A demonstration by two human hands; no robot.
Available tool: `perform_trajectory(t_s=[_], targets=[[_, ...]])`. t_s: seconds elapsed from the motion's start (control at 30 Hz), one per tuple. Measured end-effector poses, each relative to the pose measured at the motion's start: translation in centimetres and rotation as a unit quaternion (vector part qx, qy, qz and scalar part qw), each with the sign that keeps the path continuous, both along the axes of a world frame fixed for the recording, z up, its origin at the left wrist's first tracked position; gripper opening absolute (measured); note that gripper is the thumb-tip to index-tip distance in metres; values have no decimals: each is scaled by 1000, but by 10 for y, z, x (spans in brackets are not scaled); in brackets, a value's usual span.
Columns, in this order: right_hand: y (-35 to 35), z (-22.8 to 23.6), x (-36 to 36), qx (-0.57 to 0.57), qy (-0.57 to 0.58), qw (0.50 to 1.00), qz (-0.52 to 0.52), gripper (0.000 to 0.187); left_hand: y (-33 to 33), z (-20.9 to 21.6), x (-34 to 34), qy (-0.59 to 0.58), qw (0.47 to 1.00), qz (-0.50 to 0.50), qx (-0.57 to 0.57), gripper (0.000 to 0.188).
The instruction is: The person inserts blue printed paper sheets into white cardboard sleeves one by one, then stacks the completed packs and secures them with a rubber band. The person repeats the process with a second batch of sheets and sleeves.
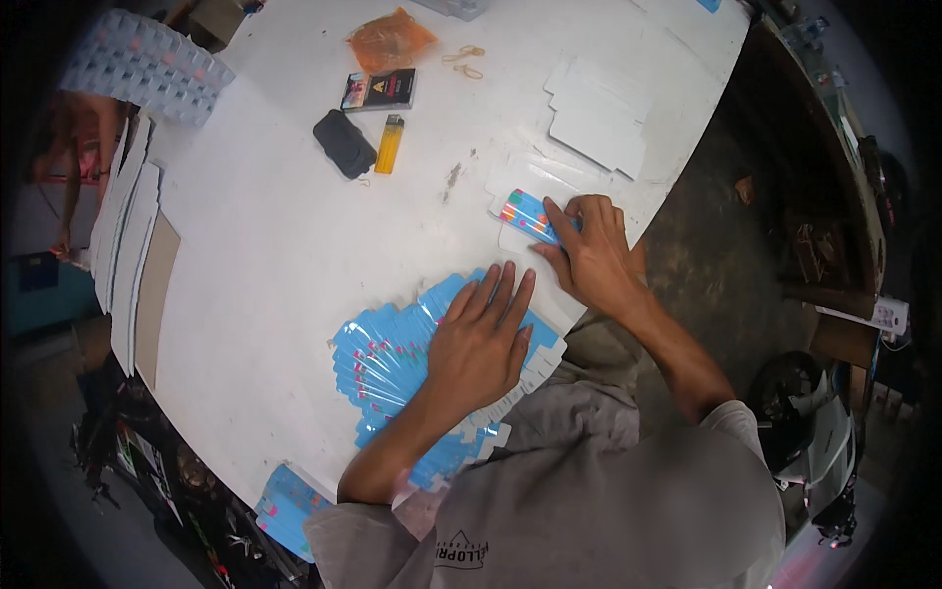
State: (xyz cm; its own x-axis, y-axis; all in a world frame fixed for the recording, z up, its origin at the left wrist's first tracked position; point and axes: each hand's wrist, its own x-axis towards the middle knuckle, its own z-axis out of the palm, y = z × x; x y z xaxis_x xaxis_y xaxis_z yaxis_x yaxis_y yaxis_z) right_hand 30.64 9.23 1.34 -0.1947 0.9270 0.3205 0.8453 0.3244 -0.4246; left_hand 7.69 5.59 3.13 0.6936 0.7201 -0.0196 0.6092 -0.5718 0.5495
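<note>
My left hand (483, 339) lies flat, fingers stretched out, on a fanned spread of glossy blue printed carton blanks (388, 348) with white tabs along the near right side. Further right, my right hand (596, 257) grips a small blue carton (528, 216), thumb and fingers curled over its right end. Colourful spots show on the carton's glossy left part; my fingers cover the rest. It rests over white unprinted card pieces (502, 191) near the table's right edge.
On the white table (265, 255) are a stack of white blanks (599, 118), an orange bag (390, 41), a cigarette pack (379, 89), a dark pouch (343, 143), a yellow lighter (390, 145) and rubber bands (468, 62). More blue blanks (289, 510) sit lower left. Another person's arm (71, 187) shows far left.
</note>
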Motion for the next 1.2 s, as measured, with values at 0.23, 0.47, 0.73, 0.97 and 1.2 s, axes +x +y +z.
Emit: perform_trajectory(t_s=[0.23, 0.47, 0.73, 0.97, 1.2], targets=[[-35, 30, -21, -279, 223, 934, 18, 16, -1, 1, 4, 42, 996, -2, 80, 73], [-26, 46, -20, -339, 257, 905, 7, 11, -1, 2, 2, 9, 995, 19, 96, 81], [-43, 32, -26, -173, 146, 974, 31, 25, 2, -2, -4, 20, 999, -1, 29, 80], [-46, 8, 1, -110, -33, 990, 78, 64, 3, -12, -2, 11, 998, 12, 59, 75], [-39, 12, 7, -87, -108, 990, 17, 108, -2, 1, -8, 33, 999, 18, 26, 63]])
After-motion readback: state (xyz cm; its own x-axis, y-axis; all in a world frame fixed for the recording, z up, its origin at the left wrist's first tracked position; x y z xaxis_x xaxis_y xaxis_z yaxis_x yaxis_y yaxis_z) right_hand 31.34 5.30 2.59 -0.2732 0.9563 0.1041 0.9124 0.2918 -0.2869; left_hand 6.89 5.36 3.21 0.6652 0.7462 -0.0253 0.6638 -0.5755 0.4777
